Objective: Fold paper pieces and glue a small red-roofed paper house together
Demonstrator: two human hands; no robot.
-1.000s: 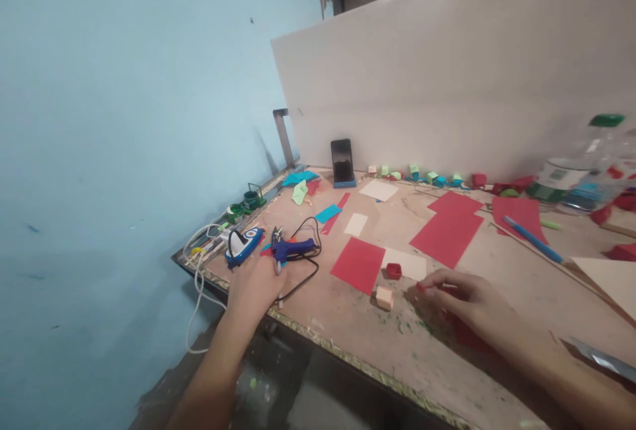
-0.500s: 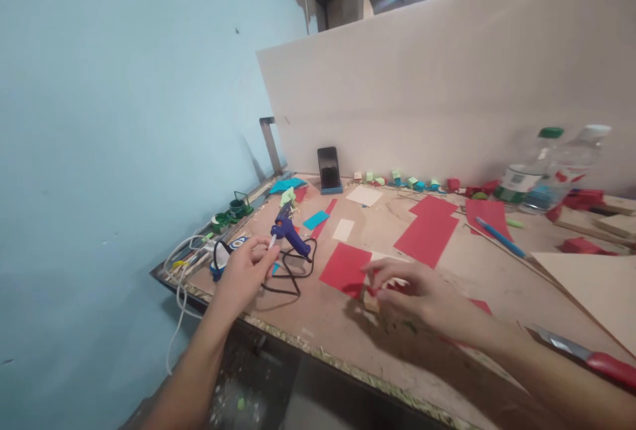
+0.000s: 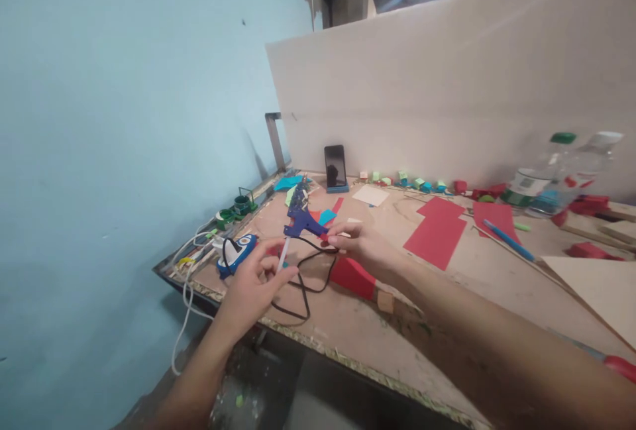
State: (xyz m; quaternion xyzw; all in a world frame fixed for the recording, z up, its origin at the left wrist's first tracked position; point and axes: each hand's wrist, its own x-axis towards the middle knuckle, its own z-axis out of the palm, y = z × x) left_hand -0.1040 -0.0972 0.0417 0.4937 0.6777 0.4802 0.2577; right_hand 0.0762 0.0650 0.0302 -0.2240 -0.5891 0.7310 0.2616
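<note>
My left hand (image 3: 256, 281) pinches the whitish glue stick (image 3: 283, 254) that sticks out of the back of a blue glue gun (image 3: 302, 221). The gun is tilted, its dark, stained nozzle end pointing away from me. At the end of the gun's handle is my right hand (image 3: 360, 244), fingers closed on a small red piece (image 3: 324, 238). Whether these fingers also grip the handle, I cannot tell. Beneath the right forearm lie a red sheet (image 3: 354, 277) and a small wooden block (image 3: 385, 302). The gun's black cord (image 3: 305, 291) loops over the table.
A phone (image 3: 335, 166) stands on a blue holder at the back. Small coloured blocks (image 3: 426, 187) line the board. Red sheets (image 3: 434, 241), a blue pen (image 3: 507, 240), bottles (image 3: 521, 185) and a red-handled knife (image 3: 619, 367) lie or stand rightward. Left is a blue-white object (image 3: 238, 254).
My right hand has moved left from beside the wooden block to the glue gun's handle, carrying the small red piece. The gun has turned and risen slightly, with my left hand still on the glue stick.
</note>
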